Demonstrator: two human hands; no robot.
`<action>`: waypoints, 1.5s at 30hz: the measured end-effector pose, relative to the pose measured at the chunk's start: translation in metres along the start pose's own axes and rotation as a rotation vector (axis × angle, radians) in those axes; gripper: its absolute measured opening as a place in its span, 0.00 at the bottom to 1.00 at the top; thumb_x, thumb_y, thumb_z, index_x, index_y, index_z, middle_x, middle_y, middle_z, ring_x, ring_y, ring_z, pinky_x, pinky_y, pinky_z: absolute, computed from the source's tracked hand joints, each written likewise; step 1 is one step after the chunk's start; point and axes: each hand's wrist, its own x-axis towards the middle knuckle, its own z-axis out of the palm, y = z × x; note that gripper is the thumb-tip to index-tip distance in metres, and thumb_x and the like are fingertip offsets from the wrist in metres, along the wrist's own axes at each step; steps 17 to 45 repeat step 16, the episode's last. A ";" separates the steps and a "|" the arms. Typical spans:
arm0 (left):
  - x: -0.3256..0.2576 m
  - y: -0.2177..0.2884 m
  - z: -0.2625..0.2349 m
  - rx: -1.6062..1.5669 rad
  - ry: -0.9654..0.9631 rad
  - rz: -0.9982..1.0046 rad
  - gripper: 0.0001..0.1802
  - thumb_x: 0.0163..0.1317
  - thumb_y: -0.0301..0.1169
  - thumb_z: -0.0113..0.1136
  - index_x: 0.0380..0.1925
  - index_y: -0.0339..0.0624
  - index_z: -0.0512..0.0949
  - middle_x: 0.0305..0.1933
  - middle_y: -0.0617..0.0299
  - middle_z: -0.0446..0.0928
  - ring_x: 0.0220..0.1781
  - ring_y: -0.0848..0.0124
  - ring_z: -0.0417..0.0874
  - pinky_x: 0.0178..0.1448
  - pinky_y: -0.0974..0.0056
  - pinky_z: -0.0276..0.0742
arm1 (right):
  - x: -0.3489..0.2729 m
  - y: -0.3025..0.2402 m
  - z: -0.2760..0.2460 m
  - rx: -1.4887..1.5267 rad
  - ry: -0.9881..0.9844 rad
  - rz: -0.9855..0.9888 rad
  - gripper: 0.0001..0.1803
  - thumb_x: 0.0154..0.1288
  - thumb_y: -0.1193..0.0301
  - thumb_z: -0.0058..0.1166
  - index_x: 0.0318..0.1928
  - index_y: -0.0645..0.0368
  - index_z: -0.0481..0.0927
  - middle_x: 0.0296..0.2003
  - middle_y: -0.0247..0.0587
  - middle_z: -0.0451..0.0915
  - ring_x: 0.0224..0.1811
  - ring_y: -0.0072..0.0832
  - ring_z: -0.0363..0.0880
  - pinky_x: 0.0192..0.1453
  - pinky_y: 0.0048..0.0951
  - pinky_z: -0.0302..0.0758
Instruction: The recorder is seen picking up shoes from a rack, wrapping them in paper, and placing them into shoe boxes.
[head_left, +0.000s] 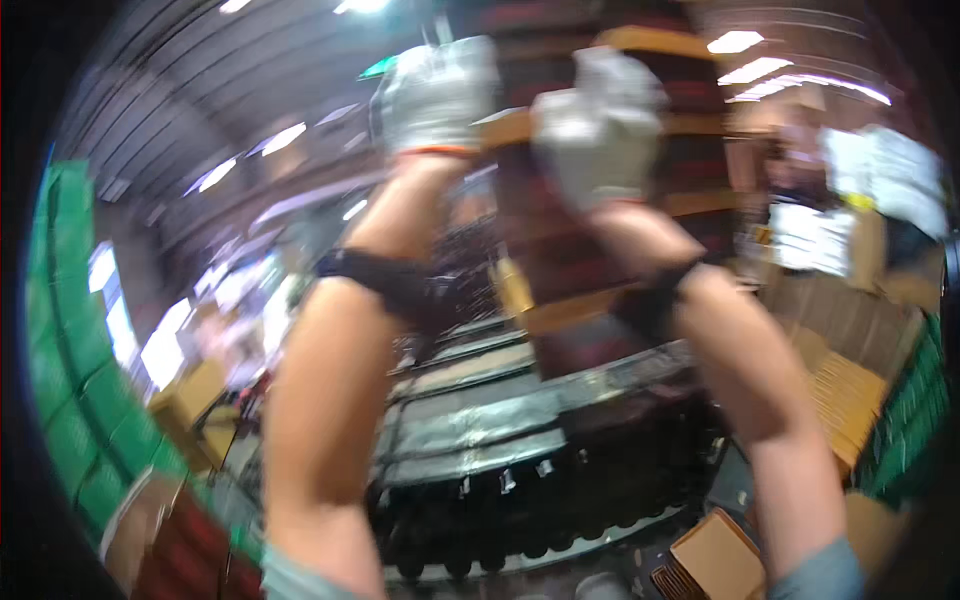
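My left hand [440, 95], in a white glove with an orange cuff edge, is raised high at the upper middle. Its fingers look closed, and a small green piece [378, 68] shows beside it; blur hides what it grips. To its right, my right hand [602, 125], also gloved in white, is curled closed in front of a tall stack of dark boxes [600, 245] with orange-brown bands. Whatever the right fingers hold, if anything, cannot be made out. Dark bands circle both forearms.
Below the arms runs a conveyor with metal crosspieces [480, 420]. Green crates [70, 350] are stacked at the left, with a dark red box [170, 545] nearby. Brown cardboard [720, 555] lies lower right; white bundles [880, 175] sit farther back.
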 end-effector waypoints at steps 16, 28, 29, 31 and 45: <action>-0.666 0.016 -0.659 0.768 0.219 -1.246 0.24 0.71 0.24 0.60 0.67 0.34 0.73 0.72 0.45 0.72 0.63 0.48 0.80 0.81 0.47 0.74 | -0.300 -0.544 -0.234 1.626 -1.651 1.228 0.40 0.81 0.59 0.62 0.87 0.50 0.64 0.80 0.57 0.73 0.83 0.44 0.72 0.88 0.46 0.64; -0.666 0.016 -0.659 0.768 0.219 -1.246 0.24 0.71 0.24 0.60 0.67 0.34 0.73 0.72 0.45 0.72 0.63 0.48 0.80 0.81 0.47 0.74 | -0.300 -0.544 -0.234 1.626 -1.651 1.228 0.40 0.81 0.59 0.62 0.87 0.50 0.64 0.80 0.57 0.73 0.83 0.44 0.72 0.88 0.46 0.64; -0.666 0.016 -0.659 0.768 0.219 -1.246 0.24 0.71 0.24 0.60 0.67 0.34 0.73 0.72 0.45 0.72 0.63 0.48 0.80 0.81 0.47 0.74 | -0.300 -0.544 -0.234 1.626 -1.651 1.228 0.40 0.81 0.59 0.62 0.87 0.50 0.64 0.80 0.57 0.73 0.83 0.44 0.72 0.88 0.46 0.64; -0.666 0.016 -0.659 0.768 0.219 -1.246 0.24 0.71 0.24 0.60 0.67 0.34 0.73 0.72 0.45 0.72 0.63 0.48 0.80 0.81 0.47 0.74 | -0.300 -0.544 -0.234 1.626 -1.651 1.228 0.40 0.81 0.59 0.62 0.87 0.50 0.64 0.80 0.57 0.73 0.83 0.44 0.72 0.88 0.46 0.64; -0.666 0.016 -0.659 0.768 0.219 -1.246 0.24 0.71 0.24 0.60 0.67 0.34 0.73 0.72 0.45 0.72 0.63 0.48 0.80 0.81 0.47 0.74 | -0.300 -0.544 -0.234 1.626 -1.651 1.228 0.40 0.81 0.59 0.62 0.87 0.50 0.64 0.80 0.57 0.73 0.83 0.44 0.72 0.88 0.46 0.64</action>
